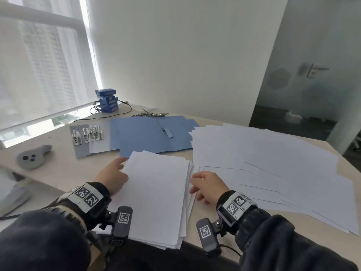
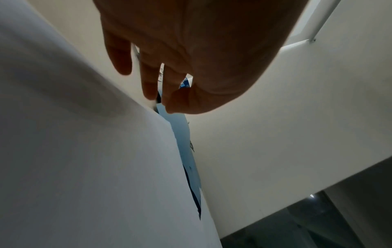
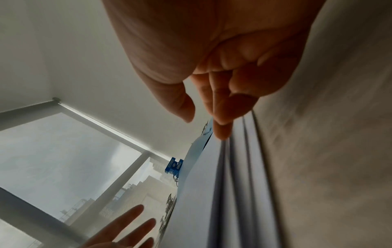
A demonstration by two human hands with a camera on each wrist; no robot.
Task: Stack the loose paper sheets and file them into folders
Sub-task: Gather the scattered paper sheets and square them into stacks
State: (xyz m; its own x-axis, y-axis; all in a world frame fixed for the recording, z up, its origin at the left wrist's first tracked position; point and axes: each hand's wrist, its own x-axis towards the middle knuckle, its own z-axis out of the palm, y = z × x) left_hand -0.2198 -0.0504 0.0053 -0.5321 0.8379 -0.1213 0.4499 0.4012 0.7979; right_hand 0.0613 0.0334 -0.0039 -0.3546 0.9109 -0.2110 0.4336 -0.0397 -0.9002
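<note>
A thick stack of white sheets [image 1: 156,192] lies at the table's near edge and overhangs it slightly, its edges uneven. My left hand [image 1: 115,173] lies against the stack's left edge with straight fingers; in the left wrist view the fingers [image 2: 148,80] reach along the paper [image 2: 84,151]. My right hand [image 1: 203,184] sits at the stack's right edge, fingers loosely bent, holding nothing. In the right wrist view a fingertip [image 3: 221,132] touches the layered sheet edges [image 3: 233,184]. Many loose sheets [image 1: 273,163] are spread out to the right. Blue folders [image 1: 152,133] lie open behind the stack.
A grey folder [image 1: 82,151] with metal clips [image 1: 86,133] lies left of the blue ones. Blue boxes [image 1: 107,100] are stacked by the window with a black cable. More clips [image 1: 150,114] sit at the back. A grey controller [image 1: 33,156] rests at far left.
</note>
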